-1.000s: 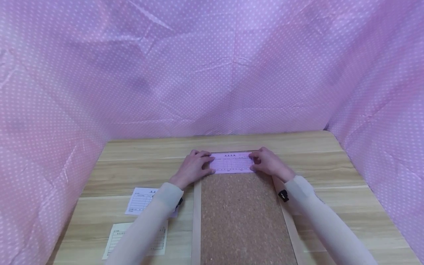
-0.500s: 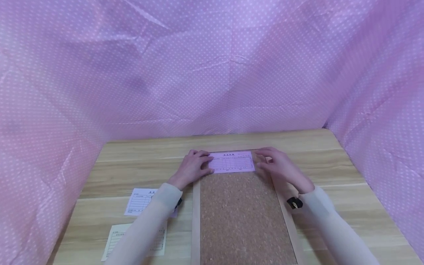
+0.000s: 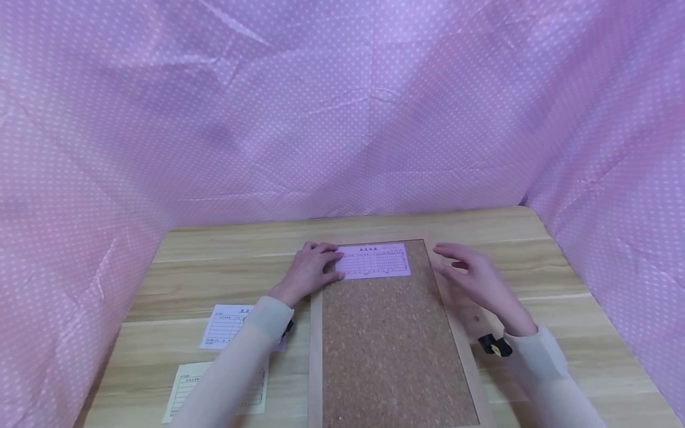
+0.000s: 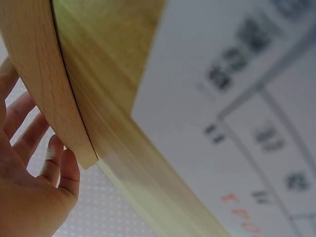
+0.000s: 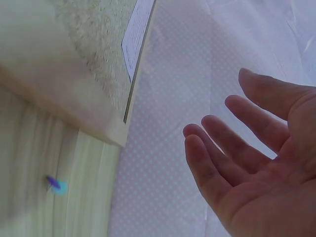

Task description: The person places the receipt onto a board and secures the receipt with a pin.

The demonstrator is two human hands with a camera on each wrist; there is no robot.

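Note:
A pink printed form slip point(image 3: 373, 261) lies flat on the far end of a wood-framed cork board point(image 3: 396, 351). My left hand point(image 3: 307, 270) rests at the slip's left edge, its fingertips and thumb touching the paper by the frame. In the left wrist view the fingers of that hand point(image 4: 37, 163) lie along the wooden frame. Off the board's right side, my right hand point(image 3: 478, 282) hovers with nothing in it. The right wrist view shows its fingers spread and loosely bent, apart from the board.
Left of the board, a white form slip point(image 3: 222, 327) and a cream one point(image 3: 184, 383) lie on the wooden table point(image 3: 176, 267), partly covered by my left sleeve. A small blue-purple object point(image 5: 57, 185) sits right of the board. Pink dotted cloth point(image 3: 342, 119) walls the table.
My right hand has let go of the slip's right edge and moved right, past the frame. The left hand and the slip have stayed in place.

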